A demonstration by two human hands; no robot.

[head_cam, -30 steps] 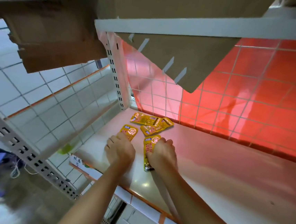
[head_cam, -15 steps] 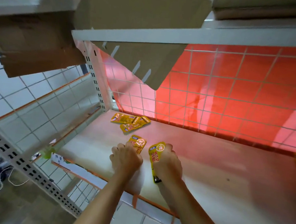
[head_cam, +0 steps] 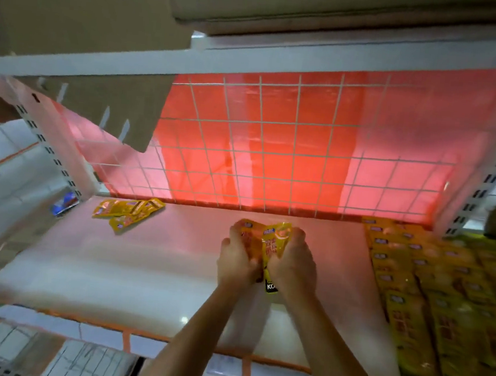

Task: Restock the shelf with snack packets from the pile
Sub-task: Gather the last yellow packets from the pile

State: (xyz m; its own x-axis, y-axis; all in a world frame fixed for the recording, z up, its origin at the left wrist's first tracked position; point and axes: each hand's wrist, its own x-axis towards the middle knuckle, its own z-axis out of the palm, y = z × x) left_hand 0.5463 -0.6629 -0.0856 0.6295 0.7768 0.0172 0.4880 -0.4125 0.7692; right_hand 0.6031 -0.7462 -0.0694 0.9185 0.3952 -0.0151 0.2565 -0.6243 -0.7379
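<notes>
My left hand (head_cam: 238, 258) and right hand (head_cam: 292, 262) clamp upright snack packets (head_cam: 267, 244) together; stocked rows (head_cam: 431, 284) lie rightward on the shelf (head_cam: 142, 268).

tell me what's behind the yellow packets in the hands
Behind the yellow packets, held by the left hand and right hand, is bare shelf, then a white wire grid over red sheeting. The hands cover the packets' lower parts.

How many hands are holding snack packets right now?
2. The left hand and the right hand meet over the middle of the shelf, gripping yellow packets between them. No other hands are in view.
</notes>
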